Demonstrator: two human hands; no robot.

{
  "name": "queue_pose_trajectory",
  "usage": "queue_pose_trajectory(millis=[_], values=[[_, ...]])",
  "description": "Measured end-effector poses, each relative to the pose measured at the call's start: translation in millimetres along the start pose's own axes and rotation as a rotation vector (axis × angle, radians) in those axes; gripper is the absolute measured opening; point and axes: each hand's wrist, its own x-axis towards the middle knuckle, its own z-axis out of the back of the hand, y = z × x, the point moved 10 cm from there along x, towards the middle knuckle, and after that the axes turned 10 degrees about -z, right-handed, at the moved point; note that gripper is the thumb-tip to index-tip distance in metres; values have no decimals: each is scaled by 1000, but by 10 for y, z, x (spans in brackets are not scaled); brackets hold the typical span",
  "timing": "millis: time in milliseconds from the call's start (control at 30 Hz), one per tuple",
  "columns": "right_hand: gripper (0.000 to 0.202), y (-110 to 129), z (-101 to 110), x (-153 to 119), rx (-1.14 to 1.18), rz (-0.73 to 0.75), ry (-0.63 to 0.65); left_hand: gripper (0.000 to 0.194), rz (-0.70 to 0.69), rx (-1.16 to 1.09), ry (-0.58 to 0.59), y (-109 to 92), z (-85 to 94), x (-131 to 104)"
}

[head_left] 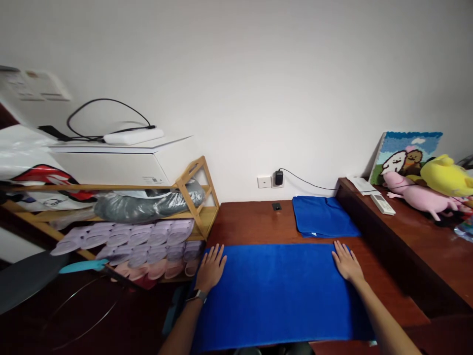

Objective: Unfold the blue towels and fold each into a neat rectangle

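- Wooden table (258, 227): bare strip open between the spread blue towel (281, 296) and the wall.
- Spread towel lies flat at the near edge, overhanging it.
- Bamboo rack (192, 197) at left: slippers (148, 236) in rows, bagged bundle above.
- Folded blue towel (323, 217) behind, well apart.
- Left hand (211, 268), right hand (346, 262): palms flat on the far corners, fingers apart, gripping nothing.
- Box lettering unreadable.

Two blue towels (281, 291), two hands (211, 268), two plush toys (421, 195), one remote (383, 203)
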Motion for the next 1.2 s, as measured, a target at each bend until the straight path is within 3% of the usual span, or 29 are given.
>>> queue_pose_trajectory(millis=[200, 333, 400, 500, 567, 633, 667, 733, 800, 867, 1033, 1100, 1200], values=[[74, -85, -23, 146, 28, -8, 12, 65, 46, -14, 3, 11, -20, 63], [74, 93, 89, 119, 64, 39, 17, 64, 51, -43, -11, -58, 49, 141], [73, 431, 204, -39, 105, 130, -49, 63, -9, -65, -68, -318, 130, 211], [70, 1284, 327, -476, 195, 307, -152, 60, -177, -122, -132, -1070, 205, 370], [69, 1951, 275, -791, 215, 418, -113, 58, -286, -158, -113, -1649, 175, 487], [68, 2496, 181, -1015, 209, 475, -28, 57, -344, -187, -61, -2093, 94, 579], [68, 2681, 140, -1076, 201, 484, 14, 56, -347, -198, -31, -2219, 40, 607], [67, 2832, 95, -1091, 186, 475, 67, 56, -308, -211, 20, -2242, -65, 618], [67, 2677, 89, -973, 169, 437, 77, 57, -246, -207, 42, -1989, -133, 564], [67, 2232, 90, -751, 144, 360, 58, 59, -176, -181, 35, -1527, -140, 455], [71, 497, 53, -121, 49, 35, -8, 66, 44, -43, -11, -164, -18, 82], [72, -14, 38, 16, 29, -52, -19, 69, 84, -4, -28, 127, 20, -21], [74, -316, 40, 98, 26, -87, -16, 70, 101, 23, -43, 233, 46, -72]])
